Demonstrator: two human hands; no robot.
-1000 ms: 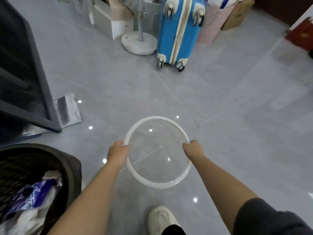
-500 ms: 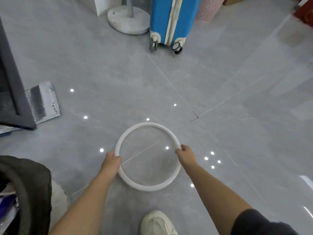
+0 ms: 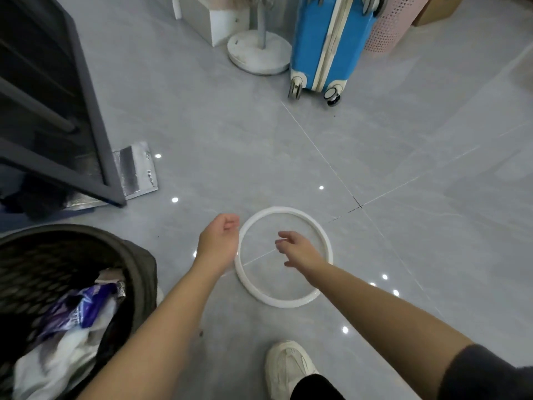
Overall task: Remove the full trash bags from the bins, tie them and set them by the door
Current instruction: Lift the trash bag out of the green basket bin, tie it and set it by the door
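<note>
**Ring on floor, both hands off it, bin at lower left**

White ring (image 3: 284, 256) lies flat on the grey tile floor (image 3: 418, 157), opening facing straight up. It's round, so no real long axis; the wide-angle view draws it as a slight oval stretched near-to-far. A tile grout line runs under it.

Left hand (image 3: 217, 241) sits just beside the ring's left edge, fingers loosely curled, nothing in the grip. Can't tell if the wrist touches the ring or only overlaps it in view. Right hand (image 3: 300, 249) is over the ring's interior, fingers spread apart and pointing left, grip empty. It is slightly blurred.

Dark mesh bin (image 3: 86, 249) at lower left, upright, mouth up, lined with a dark trash bag (image 3: 144, 264) whose edge folds over the rim. Inside: a blue-purple wrapper (image 3: 78, 307) on top of white crumpled waste (image 3: 57, 359). Bag is still in the bin, untied.

One pale shoe (image 3: 288, 368) at the bottom edge, toe pointing away from the camera, near the ring's near side.

Rest of scene: dark frame (image 3: 95, 111) at left with a silver foil pouch (image 3: 135, 171) lying flat at its foot. At the far end, a blue suitcase (image 3: 331, 44) on its wheels, a round white stand base (image 3: 259, 53) just left of it, and a pink perforated basket (image 3: 392, 24) to its right.
</note>
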